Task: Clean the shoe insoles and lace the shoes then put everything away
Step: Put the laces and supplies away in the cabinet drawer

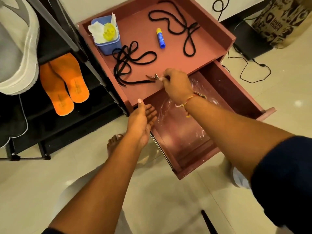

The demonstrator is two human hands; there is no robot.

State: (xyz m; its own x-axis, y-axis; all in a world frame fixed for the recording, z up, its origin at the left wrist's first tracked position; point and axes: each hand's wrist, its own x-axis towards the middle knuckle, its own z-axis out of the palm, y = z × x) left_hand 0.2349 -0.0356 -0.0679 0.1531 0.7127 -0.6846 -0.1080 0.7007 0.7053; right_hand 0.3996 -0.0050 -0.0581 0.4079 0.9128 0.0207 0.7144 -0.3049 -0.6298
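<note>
Two black shoelaces lie on the pink cabinet top [211,41]: one [130,61] near its front left, the other [179,26] at the back. My right hand [175,85] pinches a small metal tool [154,77] at the near lace's end. My left hand [143,122] hovers open, palm up, beside the open drawer [236,85]. Two orange insoles [65,83] rest on the black shoe rack [87,53] to the left. A white shoe [18,48] sits at the rack's top left.
A blue tub [109,43] with white tissues and a yellow object stands at the top's back left, a blue and yellow tube [160,38] in the middle. Clear plastic [177,115] lines the drawer. A black cable [249,70] and a printed paper bag [283,21] are on the floor to the right.
</note>
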